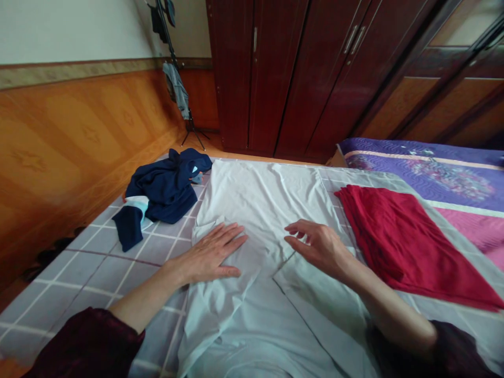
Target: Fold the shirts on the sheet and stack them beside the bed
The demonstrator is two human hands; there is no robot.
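A pale, nearly white garment [271, 194] lies spread on the checked grey bed cover, with wrinkles and some thin dark lines across its nearer part. My left hand [216, 252] rests flat on its left side, fingers spread, holding nothing. Over the right side of the same garment is my right hand [317, 245], its fingers slightly curled and the thumb apart from them, with nothing between them. Whether the right hand touches the cloth is hard to tell.
Crumpled navy clothing [163, 186] lies at the left. A folded red cloth [413, 241] is at the right, near a purple and pink bed cover [433, 168]. Beyond the bed stand a dark red wardrobe [275, 79] and a coat stand [170, 44].
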